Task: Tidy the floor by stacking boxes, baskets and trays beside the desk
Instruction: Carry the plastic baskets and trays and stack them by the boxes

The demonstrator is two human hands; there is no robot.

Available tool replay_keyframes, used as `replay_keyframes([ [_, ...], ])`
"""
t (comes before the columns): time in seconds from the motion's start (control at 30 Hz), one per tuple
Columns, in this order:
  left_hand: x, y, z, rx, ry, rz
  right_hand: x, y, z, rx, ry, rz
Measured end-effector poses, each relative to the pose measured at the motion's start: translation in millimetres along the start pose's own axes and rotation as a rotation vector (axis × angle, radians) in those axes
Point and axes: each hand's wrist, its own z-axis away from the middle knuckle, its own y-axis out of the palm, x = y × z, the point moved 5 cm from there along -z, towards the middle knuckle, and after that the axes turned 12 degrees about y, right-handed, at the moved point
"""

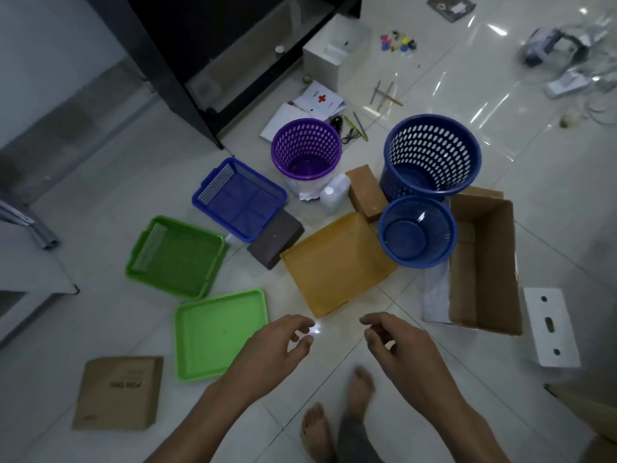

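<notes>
Trays lie scattered on the tiled floor: a blue mesh tray (238,198), a green mesh tray (175,255), a plain green tray (218,334) and a yellow tray (337,264). Behind them stand a purple basket (305,150), a large blue basket (432,157) and a small blue basket (417,230). An open cardboard box (482,262) lies at the right, a flat one (118,394) at the lower left. My left hand (283,342) and right hand (395,342) hover empty with loosely curled fingers, just short of the yellow tray.
The black desk (187,61) stands at the upper left. A small brown box (365,192), a dark grey block (275,238) and a white bottle (334,193) sit among the trays. White boxes (549,327), papers, pencils and small toys litter the floor. My bare feet are below.
</notes>
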Motion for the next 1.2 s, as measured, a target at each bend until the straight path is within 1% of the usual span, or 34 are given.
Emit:
replay_keyframes([
  [0.17, 36.9, -3.4, -3.2, -0.07, -0.08, 0.059, 0.7, 9.1, -40.4, 0.055, 0.035, 0.004],
  [0.4, 98.3, 1.1, -27.0, -0.107, -0.232, 0.1, -1.1, 27.3, -113.7, 0.218, 0.065, 0.118],
  [0.47, 117.3, 2.1, -36.9, -0.123, -0.266, 0.11, 1.1, 33.1, -135.8, 0.24, 0.067, 0.142],
  [0.63, 153.8, -2.8, -45.0, -0.223, -0.321, 0.172, 17.0, 52.8, -181.9, 0.276, 0.034, 0.195],
  [0.9, 208.1, -33.2, -14.8, -0.348, -0.411, 0.271, 74.3, 108.4, -210.1, 0.355, -0.051, 0.233],
  [1.2, 308.5, -42.8, 56.3, -0.552, -0.516, 0.356, 132.7, 212.6, -216.9, 0.404, -0.126, 0.315],
])
